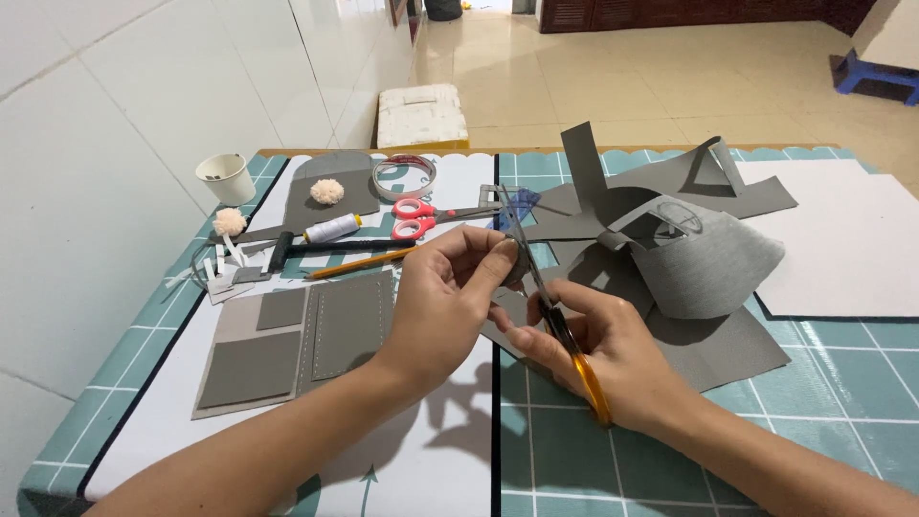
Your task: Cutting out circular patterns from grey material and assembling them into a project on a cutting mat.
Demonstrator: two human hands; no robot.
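Head view: my left hand (450,297) pinches a small grey piece (515,273) steady while my right hand (603,354) grips yellow-handled scissors (550,316), blades meeting it.

Table (842,383) in a teal grid cloth, a white mat (431,469) spread over its left half. At nine o'clock, flat grey cut panels (297,349). Up at eleven, a white paper cup (226,178), thread spool (332,228), cream pompom (327,191), red-handled scissors (431,214), a pencil (359,263). At one o'clock, curling grey sheets (708,268) piled up; a white board (852,239) at three.
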